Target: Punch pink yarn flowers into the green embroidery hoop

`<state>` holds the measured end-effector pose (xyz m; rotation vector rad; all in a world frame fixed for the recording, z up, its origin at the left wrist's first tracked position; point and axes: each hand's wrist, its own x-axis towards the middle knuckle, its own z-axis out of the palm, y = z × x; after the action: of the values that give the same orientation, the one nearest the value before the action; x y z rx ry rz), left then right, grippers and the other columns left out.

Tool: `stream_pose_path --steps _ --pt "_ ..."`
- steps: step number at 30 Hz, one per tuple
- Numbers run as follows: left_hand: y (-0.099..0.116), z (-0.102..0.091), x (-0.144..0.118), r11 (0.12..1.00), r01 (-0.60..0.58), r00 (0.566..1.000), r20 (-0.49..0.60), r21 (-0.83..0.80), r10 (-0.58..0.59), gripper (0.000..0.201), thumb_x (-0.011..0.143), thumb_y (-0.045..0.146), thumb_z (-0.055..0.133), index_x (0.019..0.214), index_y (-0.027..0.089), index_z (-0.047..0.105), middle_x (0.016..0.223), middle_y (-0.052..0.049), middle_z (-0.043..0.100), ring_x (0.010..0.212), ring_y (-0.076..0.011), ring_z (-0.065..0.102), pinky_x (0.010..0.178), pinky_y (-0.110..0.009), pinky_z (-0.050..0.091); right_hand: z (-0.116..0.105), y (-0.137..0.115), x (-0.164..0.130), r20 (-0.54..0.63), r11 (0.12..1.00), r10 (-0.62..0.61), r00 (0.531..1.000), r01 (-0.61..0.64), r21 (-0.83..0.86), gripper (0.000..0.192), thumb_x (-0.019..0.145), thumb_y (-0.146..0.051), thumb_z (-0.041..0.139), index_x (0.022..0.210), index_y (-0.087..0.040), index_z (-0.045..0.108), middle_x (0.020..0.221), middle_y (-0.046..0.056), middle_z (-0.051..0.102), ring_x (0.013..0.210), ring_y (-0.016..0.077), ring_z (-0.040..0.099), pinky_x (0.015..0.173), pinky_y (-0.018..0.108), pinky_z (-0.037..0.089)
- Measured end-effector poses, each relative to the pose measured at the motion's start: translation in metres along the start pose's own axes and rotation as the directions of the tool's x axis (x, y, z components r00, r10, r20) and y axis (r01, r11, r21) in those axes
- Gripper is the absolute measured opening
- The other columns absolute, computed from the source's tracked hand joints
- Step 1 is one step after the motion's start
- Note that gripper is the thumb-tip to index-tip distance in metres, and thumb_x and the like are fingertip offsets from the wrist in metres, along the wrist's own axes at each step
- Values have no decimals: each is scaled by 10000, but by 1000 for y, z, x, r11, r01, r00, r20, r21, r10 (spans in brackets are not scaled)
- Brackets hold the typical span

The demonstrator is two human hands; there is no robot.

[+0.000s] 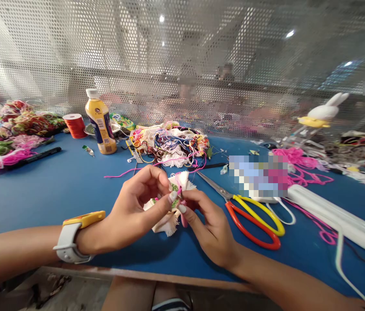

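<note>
Together, left hand (137,207) and right hand (208,224) pinch frayed cloth (172,203); capped bottle (100,123) holds yellow liquid.

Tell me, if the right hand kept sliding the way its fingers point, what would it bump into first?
The right hand points up and left, straight at the small frayed white cloth it pinches. It meets that cloth first, then probably the left hand holding the other side. Depth beyond is unclear.

I see a small frayed white cloth piece (173,203) with green and pink embroidery, crumpled and held upright just above the blue table (72,181), pink thread (156,166) trailing from it.
</note>
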<state>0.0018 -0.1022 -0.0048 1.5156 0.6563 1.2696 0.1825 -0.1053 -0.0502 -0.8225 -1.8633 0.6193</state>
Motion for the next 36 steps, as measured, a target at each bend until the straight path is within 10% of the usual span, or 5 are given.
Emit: stream_pose_path --steps 36 --pt "-1 -2 -1 1000 -8 998 62 -7 8 170 854 193 686 868 171 518 783 9 558 669 -66 525 607 -163 476 -1 -1 1 -9 993 -84 996 83 -82 145 954 -185 525 1080 -228 582 904 37 665 737 143 612 684 277 525"
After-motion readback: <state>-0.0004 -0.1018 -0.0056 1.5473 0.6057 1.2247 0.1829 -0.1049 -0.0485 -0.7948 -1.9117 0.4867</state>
